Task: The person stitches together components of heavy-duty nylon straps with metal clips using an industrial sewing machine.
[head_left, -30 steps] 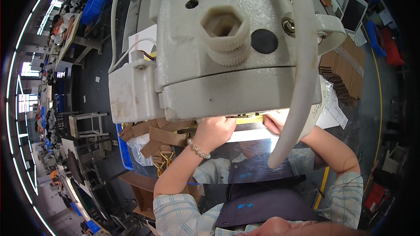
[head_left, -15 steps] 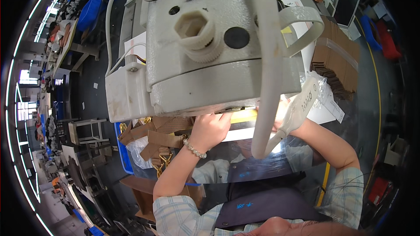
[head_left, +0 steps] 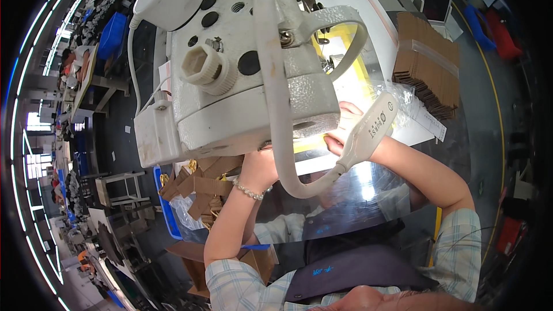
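Now the straps (head_left: 212, 186) beside the left hand (head_left: 258, 168) look light, soft, best gripped flat; right hand (head_left: 348, 129) fingers curl, left's are hidden, any pinch I can't tell.

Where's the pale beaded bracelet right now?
In the head view, the pale beaded bracelet is left of centre, around the wrist of the left hand, just below the off-white metal machine.

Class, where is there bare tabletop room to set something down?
Bare tabletop shows between the forearms, from the white strip to the front edge, and a smaller patch between right forearm and paper sheet. It is crowded beside the left hand, with brown straps, blue bin and machine, and beyond the right hand, with clear plastic and stacked cardboard.
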Motion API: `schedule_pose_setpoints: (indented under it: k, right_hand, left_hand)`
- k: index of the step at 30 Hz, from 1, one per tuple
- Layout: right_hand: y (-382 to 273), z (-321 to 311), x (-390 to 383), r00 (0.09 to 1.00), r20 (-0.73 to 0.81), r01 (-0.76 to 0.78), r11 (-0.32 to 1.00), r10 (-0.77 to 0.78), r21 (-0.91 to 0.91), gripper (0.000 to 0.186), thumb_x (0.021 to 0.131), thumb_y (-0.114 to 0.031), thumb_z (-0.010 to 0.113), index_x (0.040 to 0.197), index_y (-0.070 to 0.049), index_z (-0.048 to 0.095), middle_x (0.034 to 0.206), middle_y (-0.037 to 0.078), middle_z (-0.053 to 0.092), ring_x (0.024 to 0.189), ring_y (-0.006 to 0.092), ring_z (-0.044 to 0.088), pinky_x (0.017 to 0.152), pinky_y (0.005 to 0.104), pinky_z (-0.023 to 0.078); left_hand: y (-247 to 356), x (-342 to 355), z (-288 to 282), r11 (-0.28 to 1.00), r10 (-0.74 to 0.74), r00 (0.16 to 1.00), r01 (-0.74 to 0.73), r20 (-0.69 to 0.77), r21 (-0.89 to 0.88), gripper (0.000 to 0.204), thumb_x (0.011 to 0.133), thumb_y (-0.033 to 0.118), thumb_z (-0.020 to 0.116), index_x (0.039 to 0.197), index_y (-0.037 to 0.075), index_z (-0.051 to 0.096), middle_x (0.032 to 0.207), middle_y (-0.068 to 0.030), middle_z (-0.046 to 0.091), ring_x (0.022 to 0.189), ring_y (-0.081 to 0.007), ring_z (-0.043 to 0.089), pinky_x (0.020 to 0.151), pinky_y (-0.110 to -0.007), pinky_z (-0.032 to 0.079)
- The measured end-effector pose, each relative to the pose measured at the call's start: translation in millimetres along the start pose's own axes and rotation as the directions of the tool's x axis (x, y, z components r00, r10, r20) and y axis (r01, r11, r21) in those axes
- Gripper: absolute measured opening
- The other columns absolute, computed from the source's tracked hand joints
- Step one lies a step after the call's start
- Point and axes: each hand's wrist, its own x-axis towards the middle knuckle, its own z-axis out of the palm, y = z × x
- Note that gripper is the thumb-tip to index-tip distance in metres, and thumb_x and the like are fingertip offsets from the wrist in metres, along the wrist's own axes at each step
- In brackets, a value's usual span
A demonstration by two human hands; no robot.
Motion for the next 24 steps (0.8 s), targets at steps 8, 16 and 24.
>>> schedule_pose_setpoints:
  k: [8, 16, 24]
  right_hand:
    - [3.4, -4.6, 6.5, 0.999, -0.002, 0.053, 0.998, -0.053, -0.022, 0.035, 0.080, -0.018, 0.058, 0.112, -0.003, 0.061, 0.118, 0.013, 0.060, 0.111, 0.0274, 0.057, 0.091, 0.0404, 0.042]
    - [4.7, -6.8, 11.5, 0.997, -0.014, 0.078, 0.996, -0.079, -0.031, 0.036, 0.079, -0.020, 0.060, 0.110, -0.002, 0.061, 0.116, 0.013, 0.061, 0.109, 0.0271, 0.057, 0.088, 0.0396, 0.043]
    - [4.2, -8.3, 11.7, 0.995, -0.019, 0.096, 0.995, -0.097, -0.031, 0.037, 0.077, -0.018, 0.063, 0.109, -0.002, 0.061, 0.114, 0.014, 0.060, 0.108, 0.0287, 0.057, 0.088, 0.0406, 0.045]
  left_hand:
    - [-9.7, 0.5, 0.1, 0.999, -0.011, 1.000, 0.010, -0.001, -0.044, 0.008, 0.078, 0.004, 0.056, 0.071, -0.002, 0.056, 0.070, -0.0162, 0.057, 0.065, -0.0324, 0.058, 0.062, -0.042, 0.046]
    - [-4.0, 10.4, -3.6, 0.999, 0.029, 0.998, -0.030, -0.050, -0.029, 0.009, 0.077, 0.003, 0.056, 0.070, -0.002, 0.055, 0.069, -0.0156, 0.056, 0.064, -0.0330, 0.057, 0.062, -0.043, 0.046]
    - [-11.9, 1.6, 0.3, 0.991, -0.130, 0.978, 0.126, 0.164, 0.035, 0.009, 0.075, 0.003, 0.057, 0.081, -0.002, 0.061, 0.083, -0.0156, 0.059, 0.082, -0.0316, 0.059, 0.074, -0.042, 0.046]
